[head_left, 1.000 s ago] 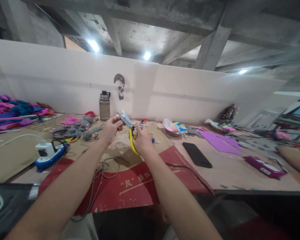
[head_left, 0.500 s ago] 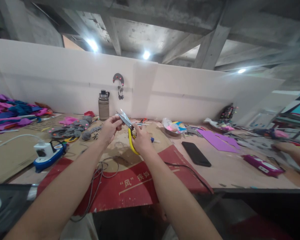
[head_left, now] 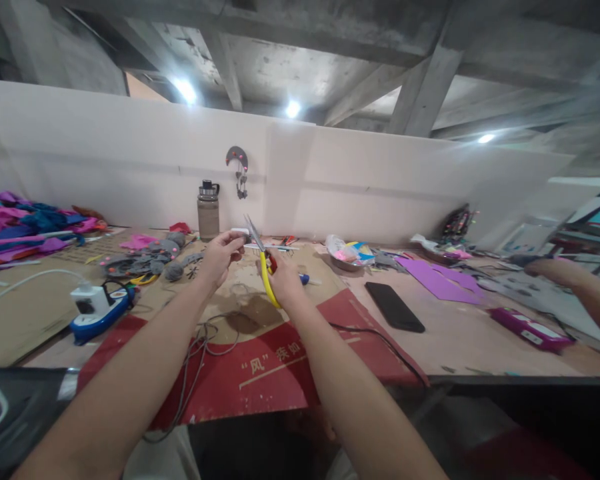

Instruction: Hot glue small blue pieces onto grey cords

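Observation:
My right hand [head_left: 284,277] is wrapped round the yellow handles of a pair of scissors [head_left: 269,283]. The blades point up and away from me, a little apart at the tips. To the left, my left hand [head_left: 224,257] is closed in a pinch close to the blades. A small dark bit shows at its fingertips, too small to name. Both hands are above brown and red cardboard [head_left: 280,373] on the table. A thin grey cord [head_left: 195,350] lies loosely coiled on the cardboard below my left forearm.
A bottle [head_left: 209,212] stands behind my left hand. Left are grey felt pieces [head_left: 130,260] and a blue power strip [head_left: 100,317]. Right are a foil bowl [head_left: 350,257], a black phone [head_left: 394,307], purple sheets [head_left: 440,280] and a magenta case [head_left: 530,330]. Another person's hand [head_left: 550,270] reaches in.
The scissors have turned more upright and their blades have drawn back slightly from my left fingertips. My left hand stays nearly in place. The other person's hand at right has shifted left and up.

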A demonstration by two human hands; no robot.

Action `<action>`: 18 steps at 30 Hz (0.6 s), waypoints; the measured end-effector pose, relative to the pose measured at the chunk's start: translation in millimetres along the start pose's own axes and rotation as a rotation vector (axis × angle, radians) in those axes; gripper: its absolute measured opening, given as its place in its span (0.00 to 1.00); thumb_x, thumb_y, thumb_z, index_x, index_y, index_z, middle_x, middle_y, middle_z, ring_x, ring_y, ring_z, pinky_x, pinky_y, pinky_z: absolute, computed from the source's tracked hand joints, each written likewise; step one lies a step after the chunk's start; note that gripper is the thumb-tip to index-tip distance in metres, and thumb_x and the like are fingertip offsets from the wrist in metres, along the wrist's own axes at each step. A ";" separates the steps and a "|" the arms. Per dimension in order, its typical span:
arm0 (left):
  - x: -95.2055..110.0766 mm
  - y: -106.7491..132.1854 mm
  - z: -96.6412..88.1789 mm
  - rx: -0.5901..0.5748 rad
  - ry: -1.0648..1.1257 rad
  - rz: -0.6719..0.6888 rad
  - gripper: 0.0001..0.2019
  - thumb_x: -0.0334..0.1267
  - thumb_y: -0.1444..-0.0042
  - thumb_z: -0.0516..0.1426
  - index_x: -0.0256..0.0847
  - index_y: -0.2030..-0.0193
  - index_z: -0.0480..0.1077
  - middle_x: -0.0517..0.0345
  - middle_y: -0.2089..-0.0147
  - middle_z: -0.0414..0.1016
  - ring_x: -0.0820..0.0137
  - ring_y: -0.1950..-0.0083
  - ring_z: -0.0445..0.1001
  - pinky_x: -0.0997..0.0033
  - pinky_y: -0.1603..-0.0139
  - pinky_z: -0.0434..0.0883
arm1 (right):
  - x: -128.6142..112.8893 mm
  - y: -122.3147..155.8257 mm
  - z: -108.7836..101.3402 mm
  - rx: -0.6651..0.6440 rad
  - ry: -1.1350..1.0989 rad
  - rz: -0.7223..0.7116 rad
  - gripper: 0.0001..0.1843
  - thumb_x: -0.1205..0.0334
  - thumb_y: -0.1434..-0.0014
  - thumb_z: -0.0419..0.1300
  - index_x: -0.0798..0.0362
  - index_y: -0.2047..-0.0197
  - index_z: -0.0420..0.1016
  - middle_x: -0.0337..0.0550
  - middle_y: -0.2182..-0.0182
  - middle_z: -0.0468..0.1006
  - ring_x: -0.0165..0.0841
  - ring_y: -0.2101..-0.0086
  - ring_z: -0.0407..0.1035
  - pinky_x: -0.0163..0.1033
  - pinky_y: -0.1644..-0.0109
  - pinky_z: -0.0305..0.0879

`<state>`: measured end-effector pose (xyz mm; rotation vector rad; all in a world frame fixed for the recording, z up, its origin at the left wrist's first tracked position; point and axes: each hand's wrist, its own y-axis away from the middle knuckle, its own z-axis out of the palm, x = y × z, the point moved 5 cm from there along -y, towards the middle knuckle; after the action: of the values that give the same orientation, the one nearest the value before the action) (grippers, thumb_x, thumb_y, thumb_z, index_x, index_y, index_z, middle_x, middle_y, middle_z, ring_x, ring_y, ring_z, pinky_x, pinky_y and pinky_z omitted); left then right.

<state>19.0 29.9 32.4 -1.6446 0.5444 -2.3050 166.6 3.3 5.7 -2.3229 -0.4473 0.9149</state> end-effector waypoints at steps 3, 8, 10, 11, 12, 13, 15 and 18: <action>2.1 -0.1 2.7 -0.035 0.049 0.001 0.08 0.35 0.58 0.64 0.36 0.70 0.72 0.60 0.75 0.70 0.79 0.77 0.64 0.78 0.78 0.59 | 0.4 -3.5 -1.0 0.005 -0.158 -0.026 0.18 0.55 0.42 0.53 0.52 0.51 0.64 0.42 0.66 0.68 0.32 0.68 0.62 0.37 0.60 0.62; 1.4 -2.0 3.0 -0.058 0.078 0.016 0.11 0.33 0.58 0.64 0.34 0.67 0.72 0.59 0.73 0.71 0.79 0.77 0.65 0.77 0.76 0.62 | -1.8 -1.5 -1.2 -0.023 -0.187 -0.046 0.21 0.55 0.44 0.55 0.54 0.49 0.63 0.44 0.65 0.64 0.30 0.70 0.59 0.38 0.62 0.62; 0.3 -3.5 0.9 -0.053 0.105 0.024 0.12 0.32 0.59 0.65 0.35 0.65 0.71 0.59 0.72 0.72 0.78 0.77 0.66 0.77 0.75 0.63 | -2.9 0.7 0.1 -0.032 -0.178 -0.071 0.20 0.55 0.44 0.55 0.52 0.48 0.63 0.43 0.64 0.64 0.30 0.70 0.59 0.37 0.62 0.62; -0.2 -4.3 0.0 -0.056 0.120 0.026 0.12 0.31 0.59 0.65 0.35 0.65 0.70 0.59 0.72 0.71 0.78 0.76 0.66 0.77 0.75 0.63 | -3.2 1.8 0.7 -0.034 -0.172 -0.082 0.20 0.55 0.44 0.55 0.52 0.48 0.63 0.43 0.64 0.64 0.30 0.70 0.59 0.37 0.61 0.62; -0.7 -5.0 -0.7 -0.063 0.132 0.025 0.12 0.31 0.58 0.64 0.35 0.65 0.70 0.60 0.72 0.71 0.78 0.76 0.66 0.77 0.75 0.64 | -3.3 2.8 1.2 -0.035 -0.166 -0.091 0.20 0.55 0.44 0.55 0.51 0.48 0.63 0.43 0.63 0.63 0.29 0.70 0.59 0.38 0.61 0.62; -1.3 -5.6 -0.9 -0.076 0.142 0.023 0.11 0.31 0.58 0.64 0.35 0.66 0.70 0.60 0.73 0.70 0.78 0.76 0.67 0.78 0.74 0.64 | -3.5 3.6 1.6 -0.035 -0.162 -0.100 0.20 0.56 0.44 0.55 0.51 0.48 0.63 0.43 0.63 0.63 0.29 0.70 0.60 0.38 0.61 0.62; -2.0 -6.5 -0.9 -0.100 0.160 0.015 0.10 0.31 0.58 0.64 0.35 0.67 0.70 0.60 0.73 0.69 0.78 0.75 0.67 0.78 0.73 0.65 | -3.7 4.6 1.5 -0.034 -0.156 -0.113 0.20 0.56 0.43 0.55 0.51 0.48 0.63 0.44 0.62 0.63 0.29 0.69 0.60 0.37 0.60 0.62; -2.7 -6.9 -0.5 -0.118 0.179 -0.007 0.09 0.30 0.57 0.64 0.35 0.67 0.71 0.60 0.73 0.69 0.79 0.75 0.66 0.79 0.73 0.65 | -4.7 5.0 0.2 -0.035 -0.149 -0.124 0.20 0.57 0.43 0.55 0.50 0.47 0.63 0.44 0.61 0.64 0.30 0.69 0.60 0.37 0.61 0.62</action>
<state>19.5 37.2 33.0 -1.4995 0.7267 -2.4837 163.6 -2.8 4.7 -2.2385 -0.6660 1.0305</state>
